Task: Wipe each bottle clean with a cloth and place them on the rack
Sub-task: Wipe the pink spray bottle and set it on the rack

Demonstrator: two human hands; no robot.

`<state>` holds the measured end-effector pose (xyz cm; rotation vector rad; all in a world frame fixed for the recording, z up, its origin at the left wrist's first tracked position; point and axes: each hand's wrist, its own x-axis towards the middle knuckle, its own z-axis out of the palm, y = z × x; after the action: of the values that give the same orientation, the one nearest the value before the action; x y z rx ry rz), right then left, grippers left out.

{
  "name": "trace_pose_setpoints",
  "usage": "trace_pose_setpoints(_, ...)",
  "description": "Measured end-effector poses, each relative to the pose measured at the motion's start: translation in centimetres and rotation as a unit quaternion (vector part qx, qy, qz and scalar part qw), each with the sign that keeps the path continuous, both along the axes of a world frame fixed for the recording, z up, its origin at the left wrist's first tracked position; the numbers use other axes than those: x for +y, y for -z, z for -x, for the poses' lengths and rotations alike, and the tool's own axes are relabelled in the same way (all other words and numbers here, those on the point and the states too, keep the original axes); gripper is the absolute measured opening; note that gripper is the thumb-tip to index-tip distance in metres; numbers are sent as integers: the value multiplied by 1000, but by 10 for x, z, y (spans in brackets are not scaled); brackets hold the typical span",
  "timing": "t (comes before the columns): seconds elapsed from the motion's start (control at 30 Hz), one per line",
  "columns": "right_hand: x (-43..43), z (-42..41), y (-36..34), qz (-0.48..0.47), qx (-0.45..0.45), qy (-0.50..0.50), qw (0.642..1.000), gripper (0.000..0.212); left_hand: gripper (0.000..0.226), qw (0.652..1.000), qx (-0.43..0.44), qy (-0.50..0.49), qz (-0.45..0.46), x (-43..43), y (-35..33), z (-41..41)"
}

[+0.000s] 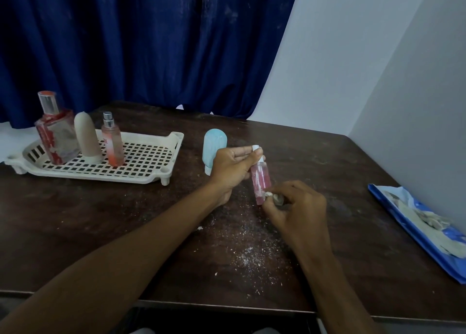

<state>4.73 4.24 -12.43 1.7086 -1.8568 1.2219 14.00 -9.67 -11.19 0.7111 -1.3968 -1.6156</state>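
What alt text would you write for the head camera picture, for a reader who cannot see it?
A person's left hand holds a small pink bottle by its top while the right hand presses a cloth against its base. A blue bottle stands behind; three bottles stand on a white rack at left.

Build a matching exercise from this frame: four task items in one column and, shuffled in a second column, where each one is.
Items:
1. pink spray bottle
2. light blue bottle
3. beige bottle
4. cloth wad

Places:
A. standing on the rack
B. pinched by the right hand
C. on the table, to the right of the rack
D. held by the left hand

Pairs: 1-D, 2-C, 3-A, 4-B
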Motion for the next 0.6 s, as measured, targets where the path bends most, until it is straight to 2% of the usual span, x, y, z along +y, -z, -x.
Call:
trace_pose_setpoints(0.2, -2, -3, 1, -14, 5, -7, 1000, 15, 37, 1000, -11, -12, 7, 0, 0, 1)
trace_pose_setpoints(0.4, -1, 0, 1, -6, -8, 29, 1000, 10, 36, 1000, -14, -7, 6, -2, 0, 0)
trace_pose_setpoints(0.6, 0, -3, 2, -20, -1, 9, 1000, 10, 37, 1000, -21, -10, 10, -3, 2, 1)
